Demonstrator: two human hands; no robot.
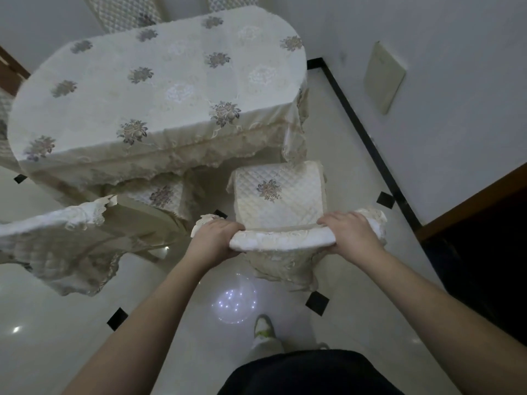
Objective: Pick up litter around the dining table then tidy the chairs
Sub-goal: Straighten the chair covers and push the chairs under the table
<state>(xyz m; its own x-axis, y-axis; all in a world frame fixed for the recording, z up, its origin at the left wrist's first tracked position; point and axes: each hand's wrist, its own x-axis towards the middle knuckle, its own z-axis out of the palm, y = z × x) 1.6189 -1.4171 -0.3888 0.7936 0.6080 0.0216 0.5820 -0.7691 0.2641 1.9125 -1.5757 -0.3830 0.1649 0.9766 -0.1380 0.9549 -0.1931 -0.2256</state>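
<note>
A chair (281, 239) with a cream quilted cover stands in front of me, its seat (278, 195) facing the dining table. My left hand (215, 238) grips the left end of the chair's top rail. My right hand (349, 232) grips the right end of the same rail. The oval dining table (159, 89) wears a cream cloth with flower motifs, and its hanging edge reaches the chair seat's far side. No litter shows on the floor.
A second covered chair (71, 240) stands at the left, its seat (162, 195) under the table's edge. More chair backs (125, 12) rise behind the table. A white wall (427, 81) with a black floor border runs on the right, beside a dark doorway (490, 252).
</note>
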